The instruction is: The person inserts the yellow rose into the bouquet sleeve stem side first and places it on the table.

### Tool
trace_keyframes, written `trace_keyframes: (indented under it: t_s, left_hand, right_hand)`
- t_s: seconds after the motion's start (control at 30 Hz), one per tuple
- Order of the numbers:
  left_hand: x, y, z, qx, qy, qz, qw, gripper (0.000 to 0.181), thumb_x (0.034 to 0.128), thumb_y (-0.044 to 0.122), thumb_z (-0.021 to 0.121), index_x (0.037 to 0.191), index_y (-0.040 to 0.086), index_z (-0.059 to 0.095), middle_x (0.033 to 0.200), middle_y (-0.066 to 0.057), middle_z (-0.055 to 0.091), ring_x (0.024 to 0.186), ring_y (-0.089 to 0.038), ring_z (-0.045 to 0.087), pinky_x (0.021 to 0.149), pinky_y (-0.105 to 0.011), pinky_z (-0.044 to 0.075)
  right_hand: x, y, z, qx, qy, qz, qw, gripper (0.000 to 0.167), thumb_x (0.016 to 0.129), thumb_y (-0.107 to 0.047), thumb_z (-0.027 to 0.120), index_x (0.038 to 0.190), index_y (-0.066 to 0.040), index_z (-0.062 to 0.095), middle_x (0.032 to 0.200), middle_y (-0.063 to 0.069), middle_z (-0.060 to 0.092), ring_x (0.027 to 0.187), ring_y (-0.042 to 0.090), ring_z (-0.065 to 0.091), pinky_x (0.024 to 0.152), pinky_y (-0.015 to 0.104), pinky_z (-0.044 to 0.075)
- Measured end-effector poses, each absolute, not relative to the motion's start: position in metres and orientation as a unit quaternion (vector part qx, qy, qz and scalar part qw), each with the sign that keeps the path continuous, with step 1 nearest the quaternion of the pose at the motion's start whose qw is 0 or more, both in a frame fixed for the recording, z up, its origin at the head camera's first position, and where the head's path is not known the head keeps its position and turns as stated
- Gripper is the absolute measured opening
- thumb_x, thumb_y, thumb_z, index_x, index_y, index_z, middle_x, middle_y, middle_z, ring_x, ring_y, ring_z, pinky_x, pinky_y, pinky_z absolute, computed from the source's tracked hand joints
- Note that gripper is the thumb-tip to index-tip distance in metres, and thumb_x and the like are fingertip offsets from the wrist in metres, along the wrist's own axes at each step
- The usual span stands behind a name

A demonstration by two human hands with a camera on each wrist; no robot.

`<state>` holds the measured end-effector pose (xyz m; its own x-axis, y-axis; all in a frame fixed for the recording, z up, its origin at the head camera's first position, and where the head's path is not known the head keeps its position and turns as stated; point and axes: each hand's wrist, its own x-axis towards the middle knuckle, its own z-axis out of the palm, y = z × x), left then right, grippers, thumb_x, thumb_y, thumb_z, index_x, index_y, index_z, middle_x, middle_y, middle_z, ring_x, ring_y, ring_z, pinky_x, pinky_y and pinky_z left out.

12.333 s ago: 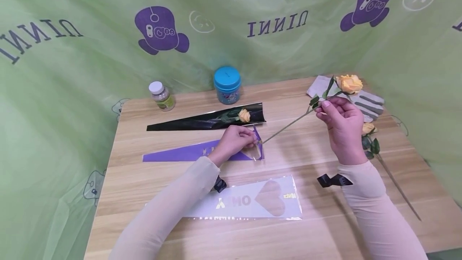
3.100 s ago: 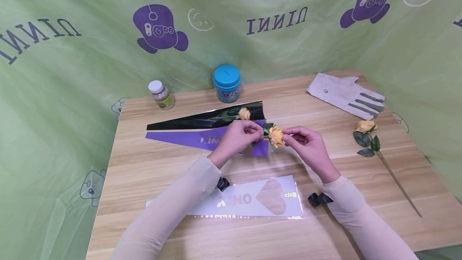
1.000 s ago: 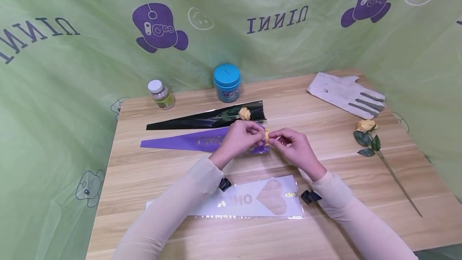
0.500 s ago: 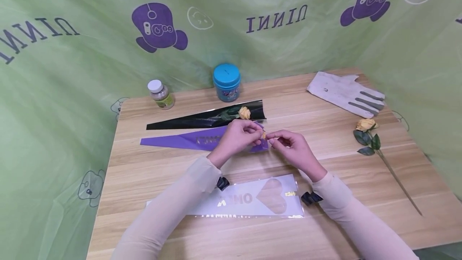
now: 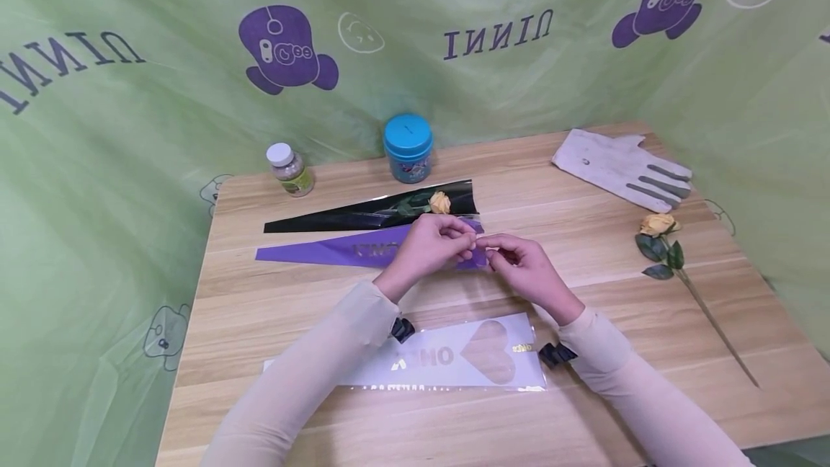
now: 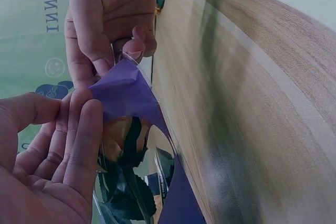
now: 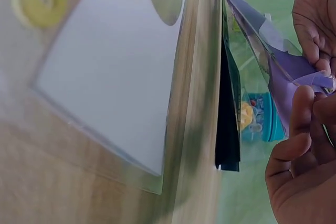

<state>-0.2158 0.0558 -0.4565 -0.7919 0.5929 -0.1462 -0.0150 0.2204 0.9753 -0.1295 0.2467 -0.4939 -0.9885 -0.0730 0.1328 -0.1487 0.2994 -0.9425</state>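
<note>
A purple flower sleeve (image 5: 324, 251) is raised at its wide end between my two hands. My left hand (image 5: 424, 251) pinches its rim between thumb and fingers. My right hand (image 5: 528, 269) pinches the same rim from the right, its fingertips close to the left ones. Through the sleeve's clear window, the left wrist view shows an orange-yellow rose (image 6: 118, 135) with dark green leaves (image 6: 126, 192) inside. From the head view that rose is hidden behind the hands. In the right wrist view a purple flap (image 7: 312, 80) folds at the fingertips.
Behind lies a black sleeve (image 5: 350, 220) with a rose in it. A flat white sleeve (image 5: 421, 366) lies in front. Another rose (image 5: 658, 224) and a grey glove (image 5: 603, 164) are at right. A blue tub (image 5: 408, 150) and a white-capped bottle (image 5: 289, 170) stand at the back.
Earlier the rose was outside, held by the right hand; it has moved left into the purple sleeve. Within the last second its yellow head has disappeared between the hands, and the right hand now grips the rim.
</note>
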Motion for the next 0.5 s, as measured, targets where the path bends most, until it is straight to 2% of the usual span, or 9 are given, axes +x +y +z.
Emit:
trace_keyframes:
  t_s: [0.1, 0.3, 0.5]
  left_hand:
    - [-0.216, 0.057, -0.456, 0.197, 0.739, 0.592, 0.255, 0.009, 0.0941, 0.009, 0.073, 0.098, 0.001, 0.074, 0.079, -0.007, 0.073, 0.070, -0.020, 0.072, 0.065, -0.034, 0.060]
    - [-0.217, 0.059, -0.457, 0.195, 0.736, 0.594, 0.259, 0.009, 0.0945, 0.008, 0.072, 0.098, 0.000, 0.074, 0.079, -0.008, 0.073, 0.071, -0.020, 0.072, 0.065, -0.035, 0.060]
    - [-0.218, 0.061, -0.458, 0.189, 0.731, 0.600, 0.264, 0.009, 0.0942, 0.008, 0.073, 0.099, 0.000, 0.074, 0.080, -0.009, 0.073, 0.071, -0.020, 0.072, 0.065, -0.033, 0.060]
  right_hand:
    - [-0.133, 0.249, -0.499, 0.069, -0.804, 0.590, 0.022, 0.030, 0.098, 0.011, 0.053, 0.125, 0.007, 0.067, 0.114, 0.020, 0.069, 0.077, 0.034, 0.066, 0.066, 0.029, 0.056]
    - [-0.138, 0.248, -0.501, 0.084, -0.800, 0.594, -0.010, 0.031, 0.104, 0.003, 0.046, 0.130, 0.006, 0.064, 0.102, 0.019, 0.070, 0.075, 0.030, 0.067, 0.077, 0.029, 0.053]
    - [-0.144, 0.248, -0.502, 0.096, -0.809, 0.579, -0.026, 0.031, 0.105, 0.002, 0.043, 0.126, 0.004, 0.066, 0.092, 0.020, 0.069, 0.073, 0.026, 0.067, 0.081, 0.029, 0.049]
